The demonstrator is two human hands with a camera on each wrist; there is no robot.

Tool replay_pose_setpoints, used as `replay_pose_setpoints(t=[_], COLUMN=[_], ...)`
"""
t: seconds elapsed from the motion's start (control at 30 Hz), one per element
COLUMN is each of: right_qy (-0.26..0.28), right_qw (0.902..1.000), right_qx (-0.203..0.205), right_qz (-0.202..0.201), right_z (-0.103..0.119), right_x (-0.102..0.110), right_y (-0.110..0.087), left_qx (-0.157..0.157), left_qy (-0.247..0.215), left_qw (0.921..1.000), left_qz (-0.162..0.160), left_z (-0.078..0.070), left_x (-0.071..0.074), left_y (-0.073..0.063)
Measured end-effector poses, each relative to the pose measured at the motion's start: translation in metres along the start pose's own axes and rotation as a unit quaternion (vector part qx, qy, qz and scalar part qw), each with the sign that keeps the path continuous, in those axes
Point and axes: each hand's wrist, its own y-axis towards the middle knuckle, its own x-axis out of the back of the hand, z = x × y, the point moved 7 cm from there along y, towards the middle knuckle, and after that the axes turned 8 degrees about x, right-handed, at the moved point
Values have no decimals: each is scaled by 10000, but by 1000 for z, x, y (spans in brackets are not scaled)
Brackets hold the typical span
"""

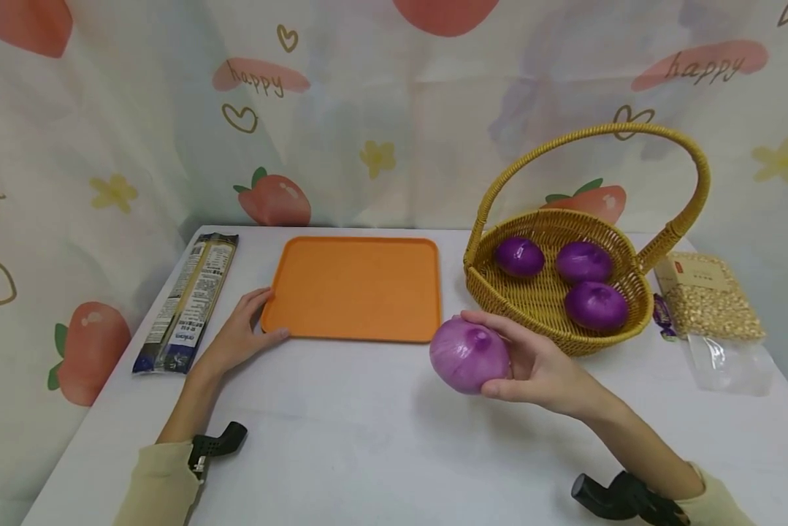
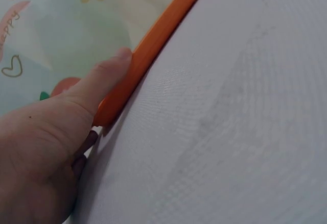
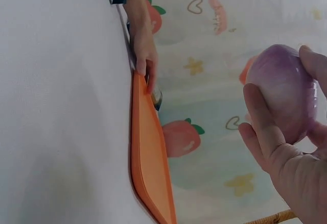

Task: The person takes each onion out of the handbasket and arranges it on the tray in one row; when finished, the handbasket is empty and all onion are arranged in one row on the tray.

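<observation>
A purple onion (image 1: 466,356) is held in my right hand (image 1: 551,372), above the white table and in front of the orange tray's right corner. In the right wrist view, fingers and thumb go round the onion (image 3: 283,91). My left hand (image 1: 242,332) grips the near left corner of the orange tray (image 1: 354,288), thumb along the front edge and fingers at the left side. The left wrist view shows the thumb against the tray's rim (image 2: 148,50); the other fingers are partly hidden. The tray's surface is bare. Right of it, a wicker basket (image 1: 499,303) holds three purple onions (image 1: 596,305).
A long printed packet (image 1: 186,303) lies left of the tray. Beyond the basket at right are a bag of pale grains (image 1: 712,296) and a small purple wrapped piece (image 1: 663,318). The basket's tall handle (image 1: 591,131) arches upward. A patterned curtain (image 1: 367,109) hangs behind the table.
</observation>
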Motion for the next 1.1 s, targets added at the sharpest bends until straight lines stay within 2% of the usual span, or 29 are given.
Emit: replay_pose_setpoints(t=[0.2,0.5,1.1], right_qy=[14,-61,-217], right_qw=[9999,9997,9996], right_qx=[-117,117,149], right_qz=[107,185,-43], right_z=[-1,0,9], right_x=[-10,-19,-35], right_y=[2,2,3], left_qx=[89,65,8], left_qy=[10,-7,-139], left_qw=[10000,10000,9999], left_qz=[-29,-23,-1], left_z=[3,4,3], left_x=[1,1,1], left_y=[-2,-1,1])
